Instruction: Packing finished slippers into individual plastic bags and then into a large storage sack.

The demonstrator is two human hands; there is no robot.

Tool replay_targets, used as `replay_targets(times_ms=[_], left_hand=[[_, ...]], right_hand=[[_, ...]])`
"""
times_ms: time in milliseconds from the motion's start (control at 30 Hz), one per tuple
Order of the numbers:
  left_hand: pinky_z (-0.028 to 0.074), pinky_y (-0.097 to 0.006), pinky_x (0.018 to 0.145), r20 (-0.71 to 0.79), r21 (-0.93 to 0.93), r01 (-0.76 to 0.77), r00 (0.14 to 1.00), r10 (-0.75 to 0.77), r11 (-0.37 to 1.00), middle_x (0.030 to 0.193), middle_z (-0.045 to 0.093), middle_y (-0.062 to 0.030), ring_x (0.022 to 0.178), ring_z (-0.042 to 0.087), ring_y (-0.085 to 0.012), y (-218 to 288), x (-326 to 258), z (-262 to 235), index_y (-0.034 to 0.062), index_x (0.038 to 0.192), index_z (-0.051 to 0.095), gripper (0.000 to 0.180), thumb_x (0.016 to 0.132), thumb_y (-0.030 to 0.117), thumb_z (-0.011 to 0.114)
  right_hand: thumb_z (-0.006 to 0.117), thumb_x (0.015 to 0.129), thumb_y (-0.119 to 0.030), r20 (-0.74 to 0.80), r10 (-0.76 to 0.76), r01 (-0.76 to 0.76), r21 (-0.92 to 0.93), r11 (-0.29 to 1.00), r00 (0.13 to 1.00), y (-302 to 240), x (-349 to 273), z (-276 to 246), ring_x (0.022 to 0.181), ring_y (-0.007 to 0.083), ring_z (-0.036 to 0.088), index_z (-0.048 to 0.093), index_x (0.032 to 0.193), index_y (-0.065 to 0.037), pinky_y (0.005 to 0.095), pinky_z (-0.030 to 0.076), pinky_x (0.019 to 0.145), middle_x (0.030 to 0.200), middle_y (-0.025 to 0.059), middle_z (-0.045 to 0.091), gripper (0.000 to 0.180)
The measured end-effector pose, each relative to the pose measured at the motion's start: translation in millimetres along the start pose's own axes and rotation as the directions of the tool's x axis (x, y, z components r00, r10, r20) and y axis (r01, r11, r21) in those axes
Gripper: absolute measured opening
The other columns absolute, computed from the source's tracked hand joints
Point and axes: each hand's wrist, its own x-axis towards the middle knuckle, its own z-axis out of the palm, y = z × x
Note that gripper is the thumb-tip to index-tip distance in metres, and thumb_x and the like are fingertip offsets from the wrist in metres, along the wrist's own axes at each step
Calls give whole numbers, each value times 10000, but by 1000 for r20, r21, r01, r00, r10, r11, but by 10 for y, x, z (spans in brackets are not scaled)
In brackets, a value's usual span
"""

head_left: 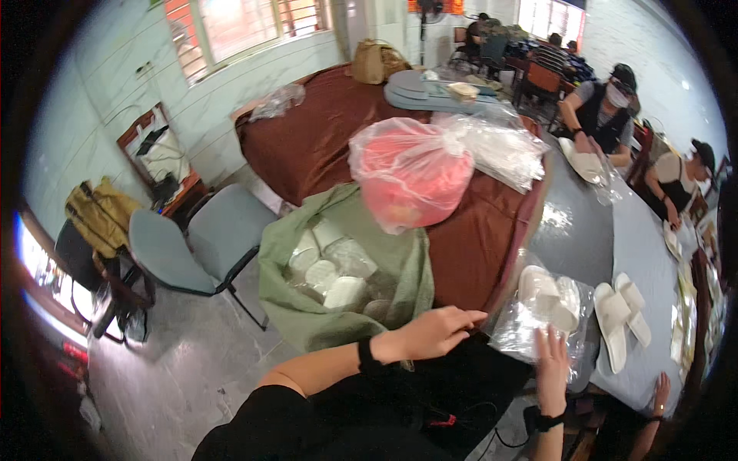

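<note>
A pair of white slippers (540, 288) lies in a clear plastic bag (513, 332) at the near end of the grey table. My right hand (551, 361) is against the bag's near edge, fingers stretched out and apart. My left hand (432, 335) hovers left of the bag with its fingers extended and nothing visible in it. Just beyond my left forearm, a green sack (296, 253) gapes with several bagged white slippers (338, 265) inside. To the right of the bag, two unwrapped white slippers (613, 313) rest side by side on the table.
A tied pink-filled bag (411, 173) and clear plastic bags (511, 150) sit on the brown-covered table (296, 134). Grey chairs (227, 223) stand left. Along the grey table (561, 230), a masked person (607, 115) holds a slipper; another person's hand (661, 396) is near right.
</note>
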Motion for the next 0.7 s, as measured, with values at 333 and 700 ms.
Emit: replay_targets(times_ms=[333, 700], left_hand=[[509, -479, 876, -391, 458, 591, 805, -447, 664, 1123, 682, -180, 1069, 635, -372, -685, -1370, -1572, 39, 1054, 708, 255, 899, 241, 717], [373, -602, 944, -762, 294, 950, 301, -573, 107, 1438, 362, -185, 1295, 345, -432, -802, -2115, -1668, 130, 1115, 746, 494, 753, 452, 840]], right_hand=[[497, 1052, -105, -121, 376, -147, 779, 610, 919, 116, 381, -720, 1046, 164, 605, 637, 1145, 66, 316, 473, 933, 1210, 116, 672, 239], [510, 1080, -173, 277, -180, -317, 915, -249, 944, -2045, 1535, -652, 1002, 140, 648, 619, 1222, 8, 294, 538, 866, 1133, 52, 685, 255]])
